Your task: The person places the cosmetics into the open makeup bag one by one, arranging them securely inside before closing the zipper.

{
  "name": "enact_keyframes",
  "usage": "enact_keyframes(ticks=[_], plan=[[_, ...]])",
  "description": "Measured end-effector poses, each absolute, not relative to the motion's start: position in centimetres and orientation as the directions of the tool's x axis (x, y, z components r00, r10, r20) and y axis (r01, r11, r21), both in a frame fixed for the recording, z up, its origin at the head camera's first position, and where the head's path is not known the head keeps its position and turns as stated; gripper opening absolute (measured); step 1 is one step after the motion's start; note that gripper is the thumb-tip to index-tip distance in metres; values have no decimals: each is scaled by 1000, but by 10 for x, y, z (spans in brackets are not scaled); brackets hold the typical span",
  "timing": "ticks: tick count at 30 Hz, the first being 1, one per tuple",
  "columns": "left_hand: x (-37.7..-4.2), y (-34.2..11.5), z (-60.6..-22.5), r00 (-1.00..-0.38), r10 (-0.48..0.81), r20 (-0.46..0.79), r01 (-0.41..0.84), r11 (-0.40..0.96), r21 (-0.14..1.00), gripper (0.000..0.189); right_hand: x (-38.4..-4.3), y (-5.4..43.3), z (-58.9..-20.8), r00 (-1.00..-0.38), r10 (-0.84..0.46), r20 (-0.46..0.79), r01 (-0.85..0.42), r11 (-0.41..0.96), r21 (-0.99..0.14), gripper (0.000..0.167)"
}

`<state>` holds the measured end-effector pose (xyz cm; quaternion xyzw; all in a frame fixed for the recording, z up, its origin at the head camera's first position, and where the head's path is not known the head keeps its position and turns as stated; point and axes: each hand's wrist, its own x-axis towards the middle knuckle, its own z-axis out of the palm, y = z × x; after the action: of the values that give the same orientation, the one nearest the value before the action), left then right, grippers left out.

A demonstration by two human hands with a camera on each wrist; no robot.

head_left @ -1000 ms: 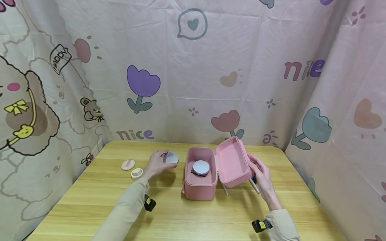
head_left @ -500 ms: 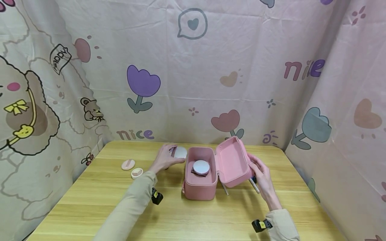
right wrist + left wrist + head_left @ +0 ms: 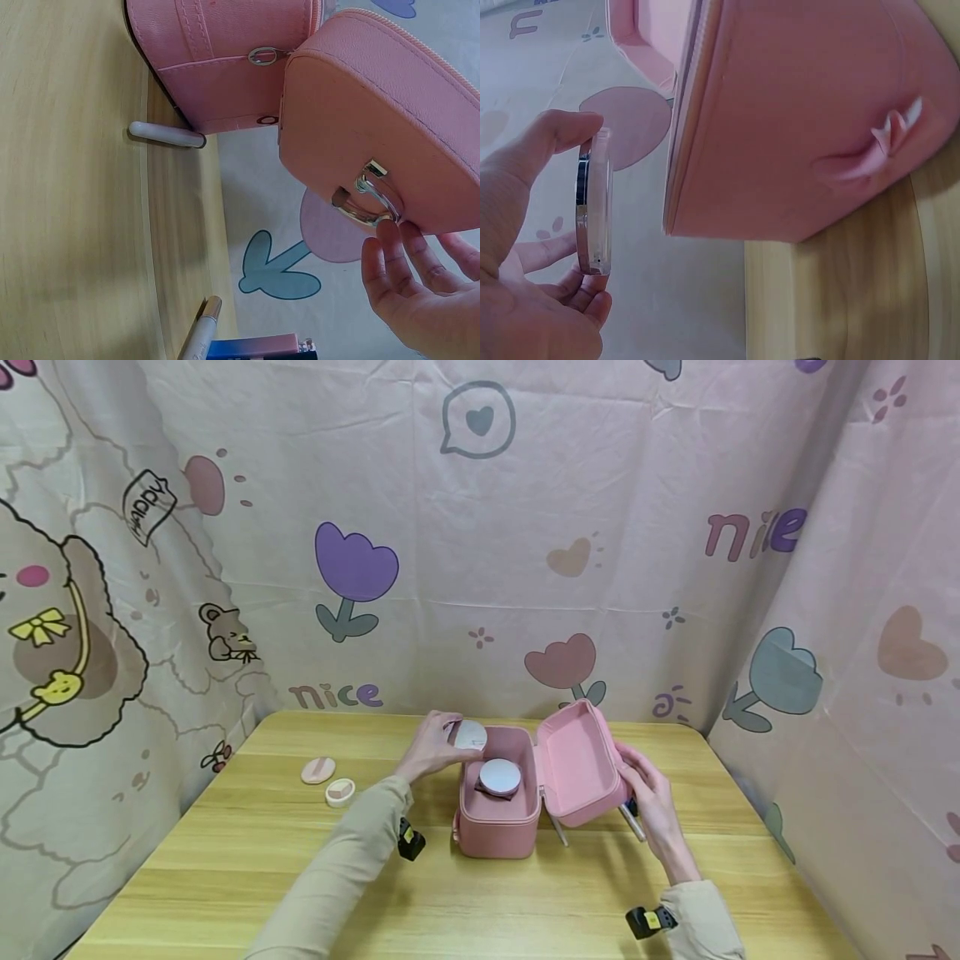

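Your left hand [image 3: 431,749], fingers pinching a round compact [image 3: 471,735], has just moved right near the bench's [image 3: 450,910] back edge, bringing it within reach of the open pink case [image 3: 497,841] (right hand [image 3: 652,793] gripping its lid [image 3: 579,760]).

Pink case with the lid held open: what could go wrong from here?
The left hand holds the round compact by its edge, so it might slip and drop. If it goes into the pink case, it could knock the white disc lying inside. Should the right hand let go, the lid might swing down toward the pale pen on the table.
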<state>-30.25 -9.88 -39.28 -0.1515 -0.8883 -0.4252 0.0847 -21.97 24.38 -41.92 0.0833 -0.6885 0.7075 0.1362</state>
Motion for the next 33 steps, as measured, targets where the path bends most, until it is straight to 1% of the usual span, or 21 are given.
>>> enact_keyframes(ticks=[7, 24, 33], plan=[[-306, -86, -394, -936, 217, 279, 353, 603, 716, 77, -219, 243, -419, -950, 79, 301, -303, -17, -953, 48], [-316, -60, -402, -930, 269, 252, 367, 618, 696, 79, -220, 243, -418, -951, 78, 300, -301, -5, -954, 49], [-320, -49, -408, -931, 271, 244, 365, 674, 642, 77, -220, 243, -418, -952, 79, 296, -298, -4, -955, 50]])
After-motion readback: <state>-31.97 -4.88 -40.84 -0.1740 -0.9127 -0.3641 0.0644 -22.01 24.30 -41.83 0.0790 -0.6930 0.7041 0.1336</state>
